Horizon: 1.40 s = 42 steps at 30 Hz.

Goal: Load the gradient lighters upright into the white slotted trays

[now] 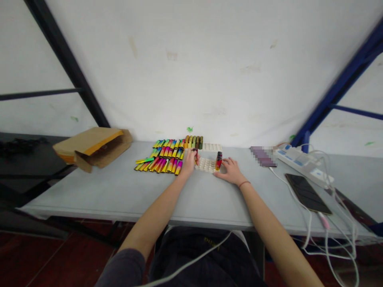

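Several rainbow-coloured lighters (pixel 163 159) lie in rows on the grey table (pixel 119 191). A white slotted tray (pixel 206 164) sits in front of me. My left hand (pixel 189 161) is closed on a lighter (pixel 196 154) at the tray's left edge. My right hand (pixel 229 171) rests by the tray's right side, fingers around upright red lighters (pixel 219 160) standing in the tray. A second white tray (pixel 212 147) lies behind, and dark-topped lighters (pixel 194 141) stand at the back.
An open cardboard box (pixel 92 147) lies on its side at the left. On the right are a power strip (pixel 299 161) with white cables, a dark phone (pixel 308 193) and a blurred-out object (pixel 263 156). A white wall stands behind the table.
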Tool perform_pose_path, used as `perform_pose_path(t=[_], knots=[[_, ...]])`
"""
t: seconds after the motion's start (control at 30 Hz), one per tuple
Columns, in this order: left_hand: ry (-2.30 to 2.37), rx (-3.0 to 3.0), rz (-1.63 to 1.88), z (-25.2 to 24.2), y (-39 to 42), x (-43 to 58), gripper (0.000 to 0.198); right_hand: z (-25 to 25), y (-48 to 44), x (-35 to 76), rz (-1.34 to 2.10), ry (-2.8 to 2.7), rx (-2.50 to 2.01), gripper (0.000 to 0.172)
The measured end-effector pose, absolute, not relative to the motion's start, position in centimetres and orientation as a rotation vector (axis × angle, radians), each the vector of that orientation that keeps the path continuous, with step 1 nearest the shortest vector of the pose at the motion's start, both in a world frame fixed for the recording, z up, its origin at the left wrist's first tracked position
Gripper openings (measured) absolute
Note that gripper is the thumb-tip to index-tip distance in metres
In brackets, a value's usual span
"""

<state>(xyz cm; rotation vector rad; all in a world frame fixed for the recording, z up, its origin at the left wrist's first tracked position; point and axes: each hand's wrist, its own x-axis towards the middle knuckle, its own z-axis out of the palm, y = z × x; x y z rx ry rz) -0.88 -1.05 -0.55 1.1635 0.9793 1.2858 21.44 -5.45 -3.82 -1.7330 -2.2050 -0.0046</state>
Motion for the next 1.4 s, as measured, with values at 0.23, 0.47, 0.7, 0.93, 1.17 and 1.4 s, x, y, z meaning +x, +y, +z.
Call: perform_pose_path(t=[0.23, 0.47, 0.7, 0.93, 1.17, 1.4], knots=[[0.801, 1.973, 1.312, -0.8, -3.1, 0.9, 0.022, -3.8, -5.2, 21.5, 0.080, -2.230, -1.693, 0.070], [0.741, 2.096, 1.144, -2.3, -2.8, 1.8, 0.029, -4.4, -4.8, 22.1, 0.052, -2.244, -1.618, 0.069], [0.752, 2.179, 1.154, -2.0, -3.3, 1.8, 0.029, -4.8, -4.6, 22.3, 0.040, -2.253, -1.589, 0.072], [0.798, 2.249, 1.162, -2.2, -3.6, 2.3, 0.027, -5.1, -4.4, 22.4, 0.025, -2.252, -1.570, 0.065], [0.835, 2.379, 1.094, -2.4, -3.6, 2.1, 0.029, -4.9, -4.5, 22.4, 0.044, -2.262, -1.576, 0.069], [1.494, 2.471, 1.016, 2.0, -3.8, -0.7, 0.034, -4.9, -4.5, 22.5, 0.045, -2.262, -1.574, 0.072]])
